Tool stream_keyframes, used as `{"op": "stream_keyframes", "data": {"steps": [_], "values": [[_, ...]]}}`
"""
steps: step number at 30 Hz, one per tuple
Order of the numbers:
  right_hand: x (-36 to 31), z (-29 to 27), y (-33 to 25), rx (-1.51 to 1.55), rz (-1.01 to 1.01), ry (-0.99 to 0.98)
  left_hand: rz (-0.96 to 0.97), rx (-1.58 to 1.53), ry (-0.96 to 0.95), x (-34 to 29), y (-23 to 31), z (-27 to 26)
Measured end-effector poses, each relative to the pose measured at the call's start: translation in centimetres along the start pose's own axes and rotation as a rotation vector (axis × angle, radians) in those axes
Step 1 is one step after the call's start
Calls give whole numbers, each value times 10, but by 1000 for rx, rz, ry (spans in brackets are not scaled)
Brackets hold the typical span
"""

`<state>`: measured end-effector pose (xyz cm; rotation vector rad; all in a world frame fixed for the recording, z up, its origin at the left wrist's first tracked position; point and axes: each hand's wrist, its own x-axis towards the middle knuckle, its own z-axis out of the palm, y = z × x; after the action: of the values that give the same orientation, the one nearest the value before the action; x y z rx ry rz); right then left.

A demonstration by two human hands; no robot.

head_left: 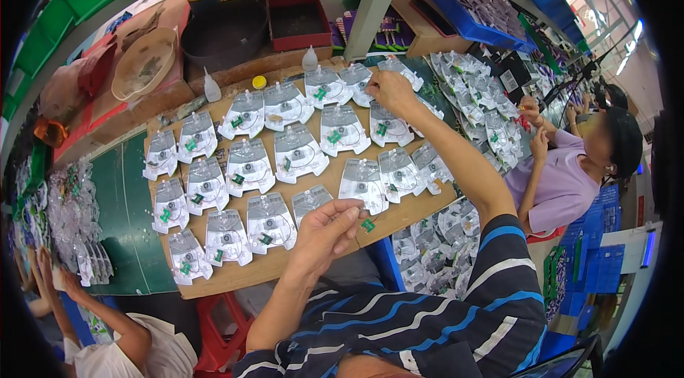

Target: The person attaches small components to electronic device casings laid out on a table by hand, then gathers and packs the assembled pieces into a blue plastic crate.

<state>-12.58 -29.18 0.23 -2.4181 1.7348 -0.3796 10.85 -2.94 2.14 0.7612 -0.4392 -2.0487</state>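
Low in front of me, my left hand [324, 232] is closed in a pinch. A small green circuit board [367, 225] dangles by thin wires just right of its fingertips. My right hand [392, 93] reaches to the far row, its fingers bent together over a translucent grey-and-white plastic housing [355, 79]. Whatever lies between those fingertips is too small to make out. Several matching housings [246, 168] lie in rows on a brown cardboard sheet [285, 191], many with a green board and a thin wire on them.
Two small white squeeze bottles [211, 87] [309, 59] and a yellow cap [258, 82] stand along the far edge. More housings are heaped at right [477, 104] and in a blue bin [390, 264]. A co-worker in a purple shirt [559, 178] sits at right, another person [135, 339] at lower left.
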Motion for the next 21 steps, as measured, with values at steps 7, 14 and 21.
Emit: {"op": "stream_keyframes", "data": {"steps": [7,14,21], "values": [[-28,-31,-13,74,-54,131,42,-64,101,0,-3,6],[-163,-86,-104,856,97,-521,97,-99,107,7,-17,12],[-205,-86,-99,1011,160,-504,123,62,120,7,-33,30]]}}
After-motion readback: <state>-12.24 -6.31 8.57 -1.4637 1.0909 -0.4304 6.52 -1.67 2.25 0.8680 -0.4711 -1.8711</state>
